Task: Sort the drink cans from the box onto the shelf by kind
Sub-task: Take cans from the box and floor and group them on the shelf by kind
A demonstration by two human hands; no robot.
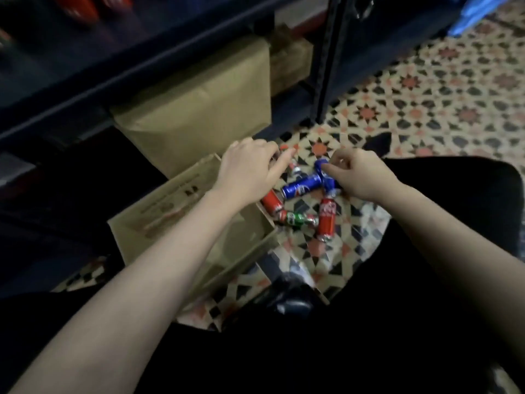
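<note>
Several drink cans lie on the patterned floor beside an open cardboard box (159,220). A blue can (302,185) lies flat in the middle. My right hand (360,174) grips a second blue can (324,173) from the right. A red can (326,218) lies below it, a green can (297,218) to its left, and another red can (271,201) against the box's wall. My left hand (250,169) reaches over the box corner, fingers extended onto a small can (294,167) that is mostly hidden. The dark shelf (113,81) runs across the top left.
A larger brown cardboard box (199,115) stands under the shelf behind the cans, with another box (289,61) farther back. A black shelf post (329,66) meets the floor at centre. My dark-clothed legs fill the lower frame. Red items (76,7) sit on the shelf above.
</note>
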